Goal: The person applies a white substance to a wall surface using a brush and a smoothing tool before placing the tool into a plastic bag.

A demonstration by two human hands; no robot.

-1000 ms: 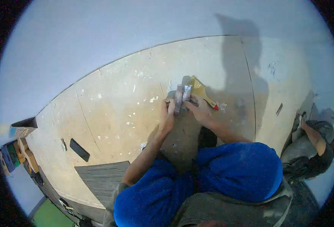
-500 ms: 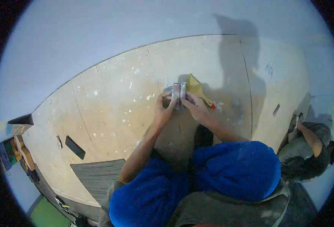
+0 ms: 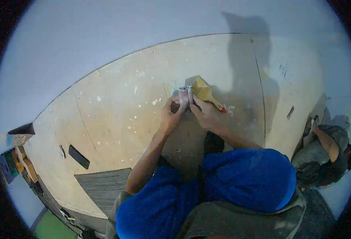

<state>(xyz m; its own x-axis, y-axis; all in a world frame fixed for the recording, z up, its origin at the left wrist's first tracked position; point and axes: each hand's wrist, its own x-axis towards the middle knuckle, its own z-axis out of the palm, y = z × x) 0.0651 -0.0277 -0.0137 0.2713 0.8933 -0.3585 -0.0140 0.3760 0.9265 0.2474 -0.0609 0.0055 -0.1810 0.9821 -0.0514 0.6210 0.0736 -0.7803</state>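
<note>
My left hand (image 3: 171, 115) and my right hand (image 3: 205, 114) meet in front of me, fingers closed. Between them, two short upright tube-shaped pieces stand side by side. The wider one, a pinkish-grey tube (image 3: 183, 95), is pinched by my left fingers. Against it, the slimmer whitish-grey tube (image 3: 190, 94) is in my right fingers. What the tubes are made of is too small to tell. Just beyond my right hand lies a flat yellow paintbrush (image 3: 202, 91) with a red handle tip.
The pale wooden board (image 3: 116, 99) is speckled with white flakes. On its left side lie a dark phone-like slab (image 3: 79, 157) and a grey ribbed mat (image 3: 104, 187). An open box (image 3: 21, 135) stands far left. Another person (image 3: 322, 153) crouches at the right.
The two tubes have tilted slightly and shifted a little to the left within my fingers. My right fingers have moved a little along the slimmer tube. The paintbrush stays put.
</note>
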